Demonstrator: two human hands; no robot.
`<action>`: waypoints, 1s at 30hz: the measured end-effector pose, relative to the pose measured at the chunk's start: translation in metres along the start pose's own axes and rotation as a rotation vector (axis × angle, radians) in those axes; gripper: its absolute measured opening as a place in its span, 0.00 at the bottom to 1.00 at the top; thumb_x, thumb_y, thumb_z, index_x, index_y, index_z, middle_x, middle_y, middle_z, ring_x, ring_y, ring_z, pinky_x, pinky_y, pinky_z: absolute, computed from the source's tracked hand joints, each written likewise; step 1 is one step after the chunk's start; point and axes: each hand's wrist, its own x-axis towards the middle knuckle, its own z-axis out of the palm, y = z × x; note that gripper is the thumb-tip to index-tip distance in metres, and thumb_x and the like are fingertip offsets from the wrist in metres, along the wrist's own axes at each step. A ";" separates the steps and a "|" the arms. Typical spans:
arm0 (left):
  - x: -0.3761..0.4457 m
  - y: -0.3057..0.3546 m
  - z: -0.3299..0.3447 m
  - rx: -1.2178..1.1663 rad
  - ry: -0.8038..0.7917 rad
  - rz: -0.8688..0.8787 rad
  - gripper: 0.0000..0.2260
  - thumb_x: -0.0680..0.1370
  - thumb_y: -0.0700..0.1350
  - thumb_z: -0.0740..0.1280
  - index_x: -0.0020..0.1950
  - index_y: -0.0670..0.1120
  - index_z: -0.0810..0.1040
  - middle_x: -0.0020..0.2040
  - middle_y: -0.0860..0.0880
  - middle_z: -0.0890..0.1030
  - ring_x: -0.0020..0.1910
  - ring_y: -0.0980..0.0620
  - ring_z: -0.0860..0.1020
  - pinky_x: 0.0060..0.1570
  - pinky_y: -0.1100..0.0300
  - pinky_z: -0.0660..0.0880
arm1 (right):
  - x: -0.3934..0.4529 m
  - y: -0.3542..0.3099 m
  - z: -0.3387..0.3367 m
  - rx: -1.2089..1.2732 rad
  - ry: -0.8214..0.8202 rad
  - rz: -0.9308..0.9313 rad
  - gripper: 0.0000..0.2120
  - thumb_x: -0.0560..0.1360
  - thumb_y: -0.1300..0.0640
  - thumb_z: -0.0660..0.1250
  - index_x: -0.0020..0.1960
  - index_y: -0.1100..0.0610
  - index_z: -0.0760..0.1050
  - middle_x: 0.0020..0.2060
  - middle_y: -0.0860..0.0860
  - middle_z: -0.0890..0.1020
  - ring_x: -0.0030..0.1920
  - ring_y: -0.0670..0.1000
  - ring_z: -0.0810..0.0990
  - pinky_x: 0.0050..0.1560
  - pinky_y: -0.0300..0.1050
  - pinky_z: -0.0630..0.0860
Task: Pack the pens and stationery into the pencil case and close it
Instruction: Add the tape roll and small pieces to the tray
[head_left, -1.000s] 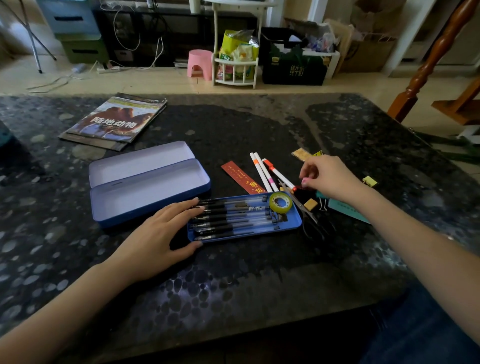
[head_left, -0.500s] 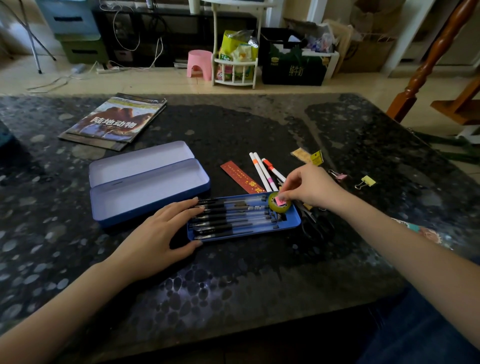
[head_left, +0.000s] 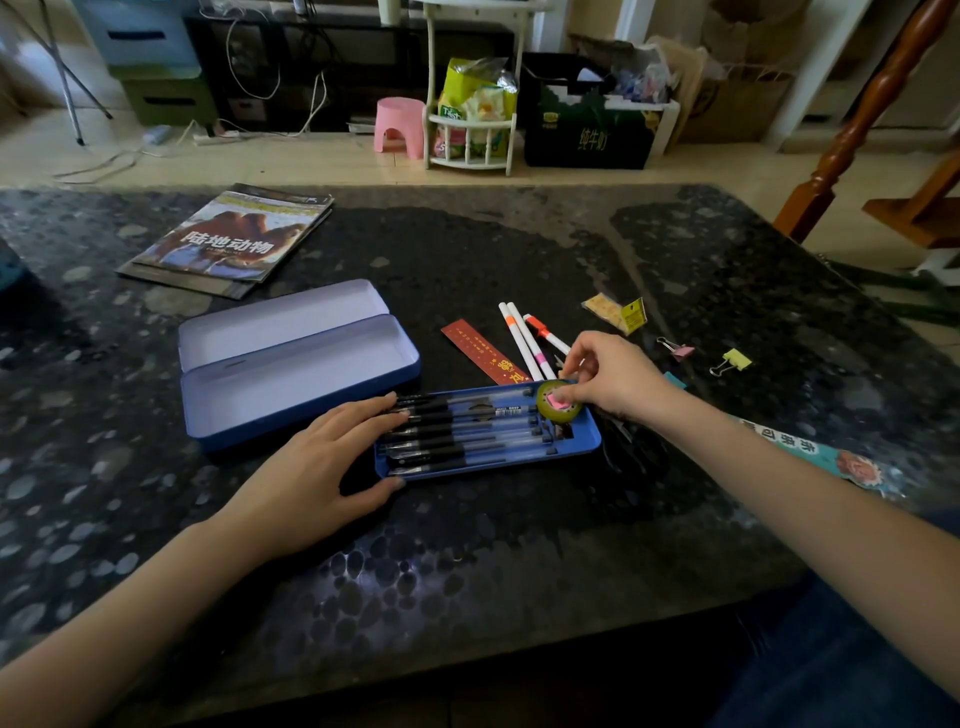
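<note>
A blue inner tray (head_left: 582, 451) holds several black pens (head_left: 457, 431) and a green tape roll (head_left: 558, 408) at its right end. A small pink clip (head_left: 557, 400) sits in the roll's hole. My right hand (head_left: 608, 379) hovers over the roll, with curled thumb and fingertips pinching that clip. My left hand (head_left: 322, 467) lies flat on the tray's left end, fingers straight over the pen tips and thumb against the front edge. The open purple-blue pencil case (head_left: 291, 364) lies to the left, with nothing in it.
Loose on the table behind the tray: a red ruler (head_left: 480, 351), white markers (head_left: 522, 340), a small packet (head_left: 615, 312), a pink binder clip (head_left: 675, 351), a yellow binder clip (head_left: 732, 359). A teal bookmark (head_left: 831, 454) lies right; a magazine (head_left: 234, 239) far left.
My right hand came from the loose items on the right to the tape roll and set the pink clip into its hole. My left hand stayed on the tray.
</note>
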 end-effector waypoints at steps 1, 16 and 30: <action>0.000 0.000 0.000 0.000 0.001 0.001 0.33 0.70 0.68 0.55 0.73 0.57 0.63 0.70 0.64 0.58 0.69 0.65 0.58 0.69 0.64 0.56 | 0.000 0.000 0.000 0.003 -0.003 0.007 0.15 0.67 0.58 0.77 0.43 0.53 0.71 0.36 0.48 0.76 0.35 0.44 0.74 0.34 0.37 0.68; -0.001 0.000 0.000 0.011 0.001 0.005 0.33 0.70 0.69 0.53 0.73 0.59 0.60 0.72 0.65 0.55 0.68 0.68 0.55 0.67 0.65 0.55 | 0.008 0.007 -0.038 0.080 0.213 0.033 0.04 0.72 0.56 0.72 0.43 0.52 0.77 0.39 0.49 0.80 0.41 0.47 0.77 0.38 0.40 0.71; -0.001 0.002 -0.001 0.025 -0.003 0.007 0.33 0.70 0.68 0.53 0.73 0.59 0.60 0.71 0.66 0.54 0.67 0.69 0.53 0.67 0.66 0.54 | 0.005 0.028 -0.064 -0.322 -0.054 0.176 0.07 0.71 0.60 0.73 0.42 0.50 0.77 0.44 0.48 0.79 0.45 0.46 0.77 0.41 0.40 0.73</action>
